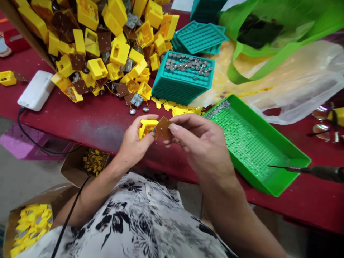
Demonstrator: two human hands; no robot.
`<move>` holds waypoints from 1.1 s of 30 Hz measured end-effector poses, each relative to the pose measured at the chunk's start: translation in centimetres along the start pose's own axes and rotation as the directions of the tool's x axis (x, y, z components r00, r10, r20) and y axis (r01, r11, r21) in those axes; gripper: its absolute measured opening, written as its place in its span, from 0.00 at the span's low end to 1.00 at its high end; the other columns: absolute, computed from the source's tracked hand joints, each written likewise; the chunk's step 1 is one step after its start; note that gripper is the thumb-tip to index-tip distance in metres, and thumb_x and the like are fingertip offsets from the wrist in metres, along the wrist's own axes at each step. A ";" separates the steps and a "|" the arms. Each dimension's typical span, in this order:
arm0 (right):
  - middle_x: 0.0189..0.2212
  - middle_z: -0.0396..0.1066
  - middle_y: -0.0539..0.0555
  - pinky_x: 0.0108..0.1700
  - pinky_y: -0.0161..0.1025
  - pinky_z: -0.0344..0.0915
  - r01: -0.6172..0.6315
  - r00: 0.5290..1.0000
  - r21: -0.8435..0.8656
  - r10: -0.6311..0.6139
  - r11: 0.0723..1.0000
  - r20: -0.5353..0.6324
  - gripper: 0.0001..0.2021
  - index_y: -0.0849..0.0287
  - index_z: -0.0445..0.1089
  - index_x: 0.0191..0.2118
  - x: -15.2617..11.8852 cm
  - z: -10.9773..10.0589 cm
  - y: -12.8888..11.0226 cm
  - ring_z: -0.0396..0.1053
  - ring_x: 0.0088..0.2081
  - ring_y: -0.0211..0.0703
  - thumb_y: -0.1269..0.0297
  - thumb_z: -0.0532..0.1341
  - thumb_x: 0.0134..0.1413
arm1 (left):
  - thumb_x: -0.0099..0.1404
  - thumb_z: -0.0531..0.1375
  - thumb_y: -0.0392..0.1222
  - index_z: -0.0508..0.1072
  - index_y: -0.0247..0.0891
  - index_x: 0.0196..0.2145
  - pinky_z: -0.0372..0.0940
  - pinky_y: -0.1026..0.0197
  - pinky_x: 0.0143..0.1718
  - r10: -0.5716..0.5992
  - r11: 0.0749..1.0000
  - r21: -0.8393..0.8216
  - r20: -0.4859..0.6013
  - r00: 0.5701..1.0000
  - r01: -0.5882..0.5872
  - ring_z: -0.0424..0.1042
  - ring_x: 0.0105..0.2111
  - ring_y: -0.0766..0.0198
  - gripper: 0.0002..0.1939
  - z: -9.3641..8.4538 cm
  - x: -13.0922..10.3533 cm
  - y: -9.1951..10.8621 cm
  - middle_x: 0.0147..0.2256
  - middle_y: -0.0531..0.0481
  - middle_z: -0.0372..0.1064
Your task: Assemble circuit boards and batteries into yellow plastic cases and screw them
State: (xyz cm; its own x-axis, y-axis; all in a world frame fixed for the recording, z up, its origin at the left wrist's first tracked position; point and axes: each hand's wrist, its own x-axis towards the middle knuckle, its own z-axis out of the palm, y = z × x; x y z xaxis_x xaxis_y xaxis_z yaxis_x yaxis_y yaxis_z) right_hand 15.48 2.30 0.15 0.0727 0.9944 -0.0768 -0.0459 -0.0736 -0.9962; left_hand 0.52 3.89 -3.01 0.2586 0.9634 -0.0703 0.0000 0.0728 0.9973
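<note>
The left hand grasps a yellow housing above the red table, its inside partly hidden by the thumb; the right hand pinches a brown board beside it, some of its fingers out of sight. The tool over the green basket is cut off at the right edge
</note>
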 end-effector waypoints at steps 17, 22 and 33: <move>0.22 0.70 0.45 0.20 0.30 0.67 -0.042 0.998 0.161 0.049 0.986 -0.039 0.18 0.54 0.73 0.42 1.4 -1.2 1.9 0.67 0.18 0.32 0.49 0.71 0.51 | 0.57 0.66 0.47 0.72 0.38 0.47 0.63 0.68 0.24 -0.298 0.842 -0.411 0.182 0.937 0.348 0.74 0.29 0.67 0.22 0.2 -0.4 -0.3 0.36 0.50 0.74; 0.31 0.75 0.49 0.29 0.32 0.72 -0.040 0.970 0.103 0.014 0.994 0.244 0.17 0.53 0.77 0.45 1.3 -2.8 1.8 0.73 0.27 0.34 0.51 0.70 0.54 | 0.51 0.69 0.44 0.73 0.34 0.41 0.62 0.69 0.19 -0.416 0.644 -0.518 0.381 0.826 0.563 0.74 0.25 0.67 0.21 -0.5 -0.8 0.2 0.33 0.49 0.74; 0.38 0.76 0.51 0.46 0.32 0.73 0.066 0.945 0.224 -0.133 0.972 0.298 0.08 0.53 0.80 0.36 2.0 -1.4 3.8 0.74 0.42 0.35 0.59 0.74 0.49 | 0.53 0.70 0.42 0.76 0.33 0.40 0.60 0.71 0.17 -0.282 0.495 -0.573 0.606 0.744 0.653 0.75 0.23 0.65 0.17 -1.8 -1.7 1.3 0.33 0.44 0.78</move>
State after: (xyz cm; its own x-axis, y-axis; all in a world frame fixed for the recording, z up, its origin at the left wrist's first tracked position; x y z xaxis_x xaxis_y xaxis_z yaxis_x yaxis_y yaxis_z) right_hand 16.90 3.92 -3.86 -0.2219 0.9724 0.0715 -0.2628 0.0109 -0.9648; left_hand -1.68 2.86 -1.63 0.7776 0.5402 -0.3217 -0.3841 0.8132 0.4371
